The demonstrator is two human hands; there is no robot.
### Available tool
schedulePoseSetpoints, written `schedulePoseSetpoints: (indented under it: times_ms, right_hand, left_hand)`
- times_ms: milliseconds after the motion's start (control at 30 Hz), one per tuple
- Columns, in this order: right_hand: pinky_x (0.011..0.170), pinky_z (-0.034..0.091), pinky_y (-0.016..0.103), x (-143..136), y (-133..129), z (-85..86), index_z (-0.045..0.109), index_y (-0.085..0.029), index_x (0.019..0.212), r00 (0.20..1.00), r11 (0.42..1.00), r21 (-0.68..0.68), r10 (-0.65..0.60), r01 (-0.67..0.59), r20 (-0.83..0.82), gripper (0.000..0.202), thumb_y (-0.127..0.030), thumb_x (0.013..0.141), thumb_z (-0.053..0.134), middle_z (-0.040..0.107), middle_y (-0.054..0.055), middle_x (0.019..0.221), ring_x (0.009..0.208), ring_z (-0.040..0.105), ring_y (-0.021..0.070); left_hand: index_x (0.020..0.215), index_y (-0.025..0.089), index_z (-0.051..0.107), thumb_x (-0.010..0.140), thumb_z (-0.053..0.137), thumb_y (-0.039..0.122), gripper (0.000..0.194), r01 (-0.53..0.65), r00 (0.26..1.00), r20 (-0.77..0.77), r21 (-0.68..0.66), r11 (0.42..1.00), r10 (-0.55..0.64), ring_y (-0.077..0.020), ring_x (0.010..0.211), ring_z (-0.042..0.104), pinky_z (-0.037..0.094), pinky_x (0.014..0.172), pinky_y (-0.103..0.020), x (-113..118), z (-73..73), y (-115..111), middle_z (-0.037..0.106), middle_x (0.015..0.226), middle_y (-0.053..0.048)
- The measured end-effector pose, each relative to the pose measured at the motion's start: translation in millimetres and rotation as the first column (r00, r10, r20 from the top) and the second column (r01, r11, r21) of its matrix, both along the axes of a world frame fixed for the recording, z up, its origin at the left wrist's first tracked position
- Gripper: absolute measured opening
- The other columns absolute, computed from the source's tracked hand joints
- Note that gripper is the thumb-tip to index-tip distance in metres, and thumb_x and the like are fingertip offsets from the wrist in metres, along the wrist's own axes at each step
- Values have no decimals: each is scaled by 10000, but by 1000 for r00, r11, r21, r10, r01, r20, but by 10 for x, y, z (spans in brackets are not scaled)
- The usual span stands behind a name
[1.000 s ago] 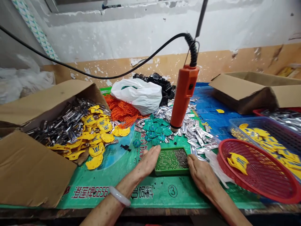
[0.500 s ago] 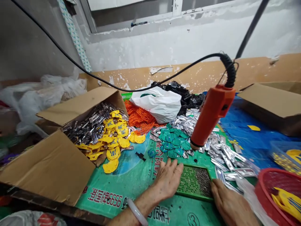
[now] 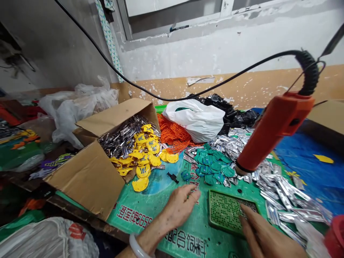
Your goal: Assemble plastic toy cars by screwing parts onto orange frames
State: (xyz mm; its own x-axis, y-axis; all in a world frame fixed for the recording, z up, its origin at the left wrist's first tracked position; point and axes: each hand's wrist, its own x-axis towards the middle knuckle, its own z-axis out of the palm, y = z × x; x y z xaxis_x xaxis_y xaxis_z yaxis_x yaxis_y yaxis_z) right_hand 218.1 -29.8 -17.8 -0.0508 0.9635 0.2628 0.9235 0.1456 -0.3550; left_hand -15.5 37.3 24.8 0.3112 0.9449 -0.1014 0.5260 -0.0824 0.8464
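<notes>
A green perforated tray (image 3: 224,211) lies on the green printed sheet, dark screw-like pieces at its right end. My right hand (image 3: 271,234) reaches over the tray's right side, fingers stretched across it, partly hiding the small pieces. Left of the tray and apart from it, my left hand (image 3: 178,206) hovers with fingers loosely bent and apart, nothing visible in them. An orange electric screwdriver (image 3: 274,132) hangs tilted from its black cord, above the tray and behind it. Teal plastic pieces (image 3: 212,163) are heaped just beyond the tray.
On the left a cardboard box (image 3: 91,179) spills metal strips and yellow plastic pieces (image 3: 145,157). Silvery metal strips (image 3: 285,193) spread at right. Behind are a white bag (image 3: 196,120), orange netting (image 3: 172,132) and black parts (image 3: 233,114). A red basket (image 3: 335,233) stands far right.
My left hand has come off the tray and moved left. The right hand's fingers now lie farther over the tray. The whole view has swung left.
</notes>
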Motion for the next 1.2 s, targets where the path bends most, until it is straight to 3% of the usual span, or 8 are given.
schedulePoseSetpoints:
  times_ms: [100,167,233,333,500,700,1033,1200]
  right_hand:
    - [620,521,302,-427,325,238,645,-228,1041,982,985,-105,146,-134,116,316,-326,894,383,729,84,986,786,712,228]
    - [606,473,300,-662,578,356,645,-204,953,955,953,-263,210,-152,211,282,-266,903,374,716,92,921,792,699,242]
    - [611,432,288,-827,806,427,635,-182,913,941,937,-310,240,-161,237,260,-221,905,378,703,103,910,813,688,241]
    - [628,402,274,-964,1068,455,629,-165,925,935,930,-325,259,-172,244,227,-200,900,406,690,119,955,834,673,219]
    - [739,486,318,-1028,1357,416,621,-161,982,922,901,-402,284,-163,263,184,-257,917,477,663,72,1002,872,640,177]
    - [828,524,396,-1008,1479,364,586,-148,1100,904,868,-464,329,-176,273,270,-324,900,542,616,74,1112,962,617,184]
    - [854,517,407,-1243,1537,367,584,-161,1118,812,773,-523,535,-359,235,265,-299,893,555,596,79,1169,1013,603,196]
    - [840,522,405,-1250,1643,336,568,-157,1147,804,751,-555,550,-357,227,302,-320,893,555,599,81,1157,997,610,197]
  left_hand:
    - [1074,166,679,902,364,432,446,-26,993,-116,67,997,34,-227,865,652,493,754,-304,-150,-12,138,736,968,-71]
    - [1014,155,689,897,378,397,411,-39,979,-197,116,993,62,-203,770,639,471,688,-280,-215,-43,240,732,863,-54]
    - [899,151,702,881,410,363,360,-43,965,-252,142,989,78,-193,709,620,440,640,-269,-267,-80,345,713,771,-46]
    - [771,162,686,865,446,325,305,-48,929,-353,182,982,111,-193,690,610,404,616,-264,-356,-118,506,687,706,-44]
    - [880,171,689,859,444,237,255,-92,834,-506,261,961,218,-239,823,633,420,720,-306,-540,-87,802,703,834,-95]
    - [1009,160,686,856,408,147,317,27,780,-596,332,943,187,-269,1003,578,411,857,-346,-521,-82,1108,675,1042,-129]
    - [908,146,711,778,399,6,366,138,708,-688,359,923,162,-296,1009,542,437,817,-382,-481,-364,1246,666,1058,-150]
    - [933,151,697,801,470,80,272,122,717,-666,411,904,206,-284,1034,546,432,891,-391,-466,-271,1262,669,1050,-134]
